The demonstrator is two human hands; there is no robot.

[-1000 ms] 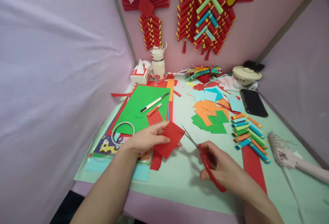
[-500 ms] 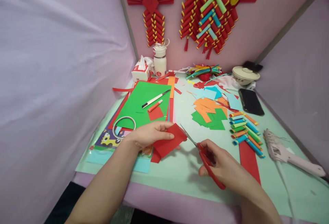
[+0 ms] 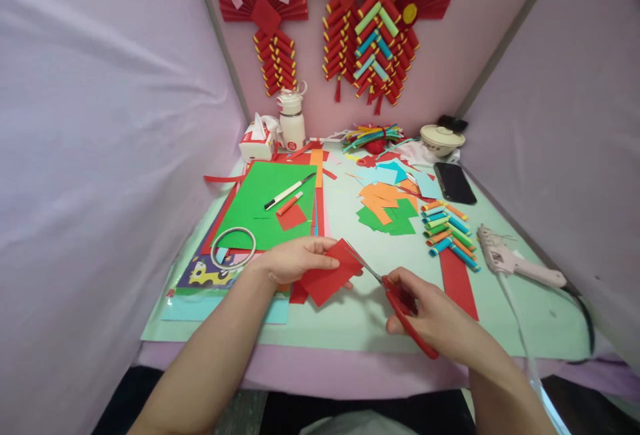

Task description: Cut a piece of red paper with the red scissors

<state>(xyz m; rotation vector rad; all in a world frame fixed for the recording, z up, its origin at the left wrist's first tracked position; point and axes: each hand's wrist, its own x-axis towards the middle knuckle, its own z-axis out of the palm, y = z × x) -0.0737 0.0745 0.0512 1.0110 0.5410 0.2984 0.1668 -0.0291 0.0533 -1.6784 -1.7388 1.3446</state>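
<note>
Between the thumb and fingers of my left hand [image 3: 304,260] is a piece of red paper [image 3: 324,283], tilted above the table. My right hand [image 3: 419,308] grips red-handled scissors [image 3: 406,318] by the loops. Their blades [image 3: 364,263] lie along the upper right edge of the red paper; whether they are cutting into it I cannot make out. Below my left hand another red piece of paper [image 3: 299,294] rests on the table. Left of it lie green sheets [image 3: 265,188] with a white pen [image 3: 289,191], a red marker [image 3: 289,204] and a small red square [image 3: 291,217].
A roll of tape [image 3: 214,248] lies at the left. Orange scraps [image 3: 383,198] and green scraps [image 3: 400,220] lie mid-table. Rolled paper tubes [image 3: 450,235] sit on a red strip [image 3: 459,288], beside a glue gun [image 3: 520,265] and phone [image 3: 455,183]. A bottle [image 3: 291,122] stands behind.
The camera view has shifted, so the table's items and wall decorations sit further left. The red paper has turned slightly in my left hand. The scissors stay at its edge.
</note>
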